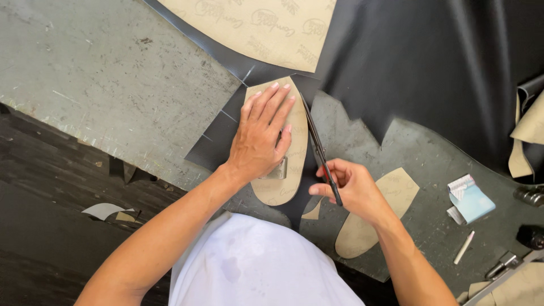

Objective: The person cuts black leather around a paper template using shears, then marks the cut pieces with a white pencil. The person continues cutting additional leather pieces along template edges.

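Pressing flat with spread fingers, the left hand pins a tan sole-shaped template onto a sheet of black leather-like material; it lies open on the template and closes around nothing. The right hand is closed around the handles of a pair of scissors, whose blades run along the template's right edge, pointing away from the person toward its tip.

That template sits at the middle of the grey workbench, over a dark strip of the sheet that is already notched and cut along its edges. It looks like thin, light board, stiff enough to guide a blade yet easy to slide, so broad palm pressure at its centre seems the sound place to hold it. By contrast the black sheet drapes in soft folds and looks limp and smooth.

Another tan sole piece lies beside the right wrist. Farther right rest a small light-blue packet and a white marking stick.
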